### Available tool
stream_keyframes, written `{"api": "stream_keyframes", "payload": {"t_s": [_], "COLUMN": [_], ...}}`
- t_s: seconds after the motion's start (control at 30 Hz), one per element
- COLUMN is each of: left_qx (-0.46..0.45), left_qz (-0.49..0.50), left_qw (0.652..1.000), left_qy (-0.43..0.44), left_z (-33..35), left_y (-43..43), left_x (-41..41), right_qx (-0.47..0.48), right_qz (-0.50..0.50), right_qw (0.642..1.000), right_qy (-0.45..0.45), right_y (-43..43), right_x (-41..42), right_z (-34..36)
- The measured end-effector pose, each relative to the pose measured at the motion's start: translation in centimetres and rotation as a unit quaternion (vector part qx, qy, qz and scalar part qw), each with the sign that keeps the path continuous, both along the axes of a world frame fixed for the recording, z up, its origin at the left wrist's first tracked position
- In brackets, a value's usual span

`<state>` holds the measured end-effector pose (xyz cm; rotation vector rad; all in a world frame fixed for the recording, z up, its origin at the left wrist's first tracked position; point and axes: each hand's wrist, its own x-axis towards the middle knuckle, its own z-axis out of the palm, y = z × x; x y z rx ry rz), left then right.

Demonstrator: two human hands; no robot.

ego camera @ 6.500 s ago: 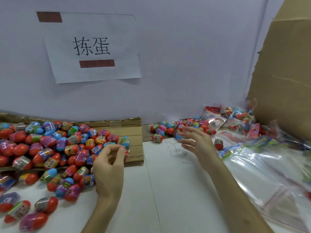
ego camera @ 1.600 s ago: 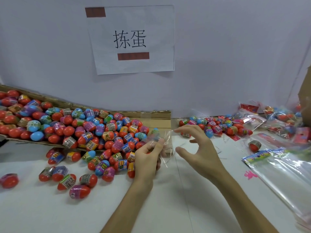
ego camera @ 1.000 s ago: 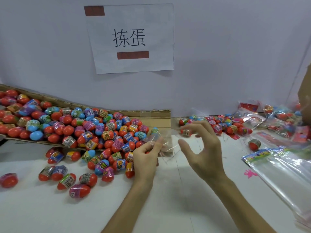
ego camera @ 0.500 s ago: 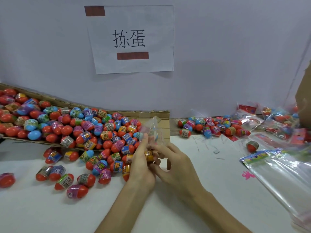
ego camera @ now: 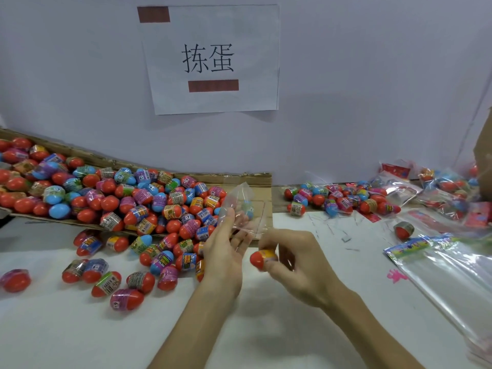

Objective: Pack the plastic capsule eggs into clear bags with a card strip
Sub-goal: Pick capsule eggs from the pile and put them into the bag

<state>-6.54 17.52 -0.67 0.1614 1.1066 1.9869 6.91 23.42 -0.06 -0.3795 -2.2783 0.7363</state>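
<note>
One glossy egg (ego camera: 262, 259), right hand (ego camera: 300, 265); filmy bag (ego camera: 245, 206), perhaps open

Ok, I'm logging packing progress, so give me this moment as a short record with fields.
left grip: holds clear bag
right grip: pinches red-tipped egg beside the bag, not inside
egg pile: on cardboard at left, spilling onto table
spare bags: stacked at right
stage: egg not yet bagged
</note>
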Motion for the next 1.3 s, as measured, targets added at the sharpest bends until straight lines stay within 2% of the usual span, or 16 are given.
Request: {"api": "stream_keyframes", "payload": {"t_s": [0.13,0.33,0.47,0.73,0.93,1.3], "left_qx": [-0.021,-0.014,-0.006,-0.008,-0.006,0.008], "left_qz": [0.028,0.031,0.020,-0.001,-0.025,-0.069], "left_qw": [0.998,0.990,0.991,0.990,0.986,0.994], "left_qy": [0.055,0.134,0.134,0.144,0.164,0.084], "left_z": [-0.2,-0.2,0.2,0.2,-0.2,-0.3], "left_y": [-0.2,-0.1,-0.2,0.0,0.1,0.3], "left_x": [0.5,1.2,1.3,1.2,1.3,1.1], "right_qx": [0.005,-0.021,-0.041,-0.053,-0.062,-0.098], "right_qz": [-0.030,-0.160,-0.213,-0.190,-0.179,-0.217], "right_qw": [0.993,0.982,0.974,0.974,0.976,0.964], "right_qy": [0.111,0.100,0.072,0.109,0.105,0.121], "right_y": [-0.1,0.6,1.4,1.3,1.4,2.2], "right_x": [-0.1,-0.8,-0.8,-0.9,-0.8,-0.6], "right_z": [0.3,-0.4,-1.0,-0.6,-0.7,-1.0]}}
